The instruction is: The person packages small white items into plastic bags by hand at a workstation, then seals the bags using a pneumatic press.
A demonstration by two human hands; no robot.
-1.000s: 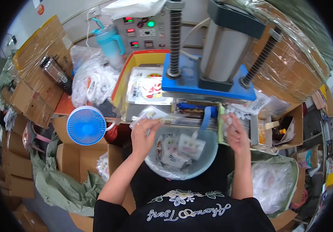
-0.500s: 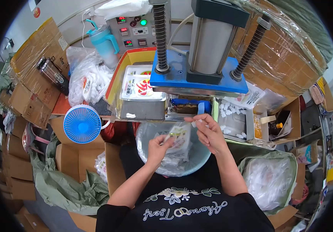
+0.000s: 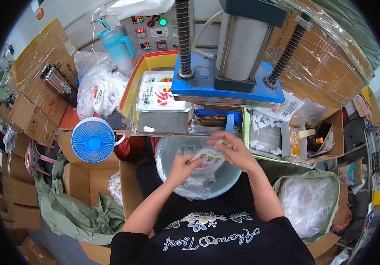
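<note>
My left hand (image 3: 182,170) is closed on the edge of a clear plastic pouch (image 3: 210,160) with green and yellow print. The pouch is tilted over a light-blue tub (image 3: 220,190) lined with clear plastic. More printed pouches (image 3: 201,180) lie inside the tub. My right hand (image 3: 235,153) is at the pouch's upper corner, its fingers bent and slightly blurred. A small white plastic piece (image 3: 219,144) shows at those fingertips; its exact shape is hard to make out.
A press with a blue plate (image 3: 207,84) stands ahead, above a metal fixture (image 3: 212,126). Right of it, a grey tray (image 3: 265,137) holds small white pieces. Printed sheets (image 3: 161,95) lie in a yellow-edged box. A blue fan (image 3: 93,139) and open cartons (image 3: 82,176) are left.
The pouch has turned so its printed face shows more fully. My right hand has moved slightly down and left, bringing the small white piece to the pouch's upper corner.
</note>
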